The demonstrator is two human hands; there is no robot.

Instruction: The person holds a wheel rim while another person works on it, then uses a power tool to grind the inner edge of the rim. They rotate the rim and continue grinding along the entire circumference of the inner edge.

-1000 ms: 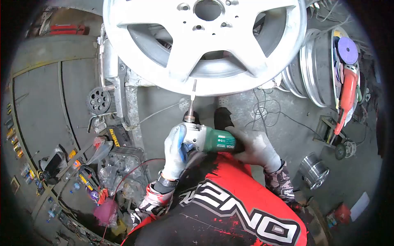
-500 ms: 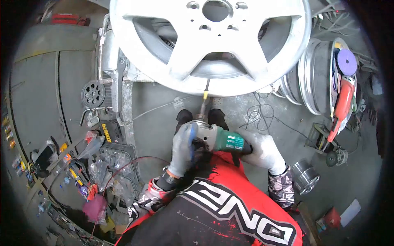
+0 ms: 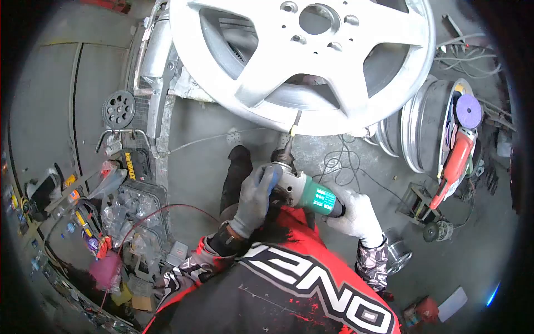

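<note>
A green and grey power grinder (image 3: 318, 196) with a long narrow shaft lies between my two gloved hands, in front of my body. My left hand (image 3: 257, 195) wraps around its grey head. Closed on the dark rear end of its green body is my right hand (image 3: 357, 212). The shaft (image 3: 288, 149) points away from me and ends in a slim dark tip with a yellow band. This tip overlaps the near rim of a large pale five-spoke wheel (image 3: 311, 58), which lies face up.
Metal wheel rims (image 3: 421, 125) stand at the right, with a red grinder (image 3: 457, 161) and a purple disc (image 3: 468, 111) against them. A cable (image 3: 347, 161) coils on the floor. Plastic bags (image 3: 130, 209) and tools crowd the left. A red hose (image 3: 178, 207) runs across there.
The whole view has turned slightly clockwise, and the wheel appears farther right. My left leg shows more. Both hands keep their grip on the grinder, whose shaft leans a little more rightward.
</note>
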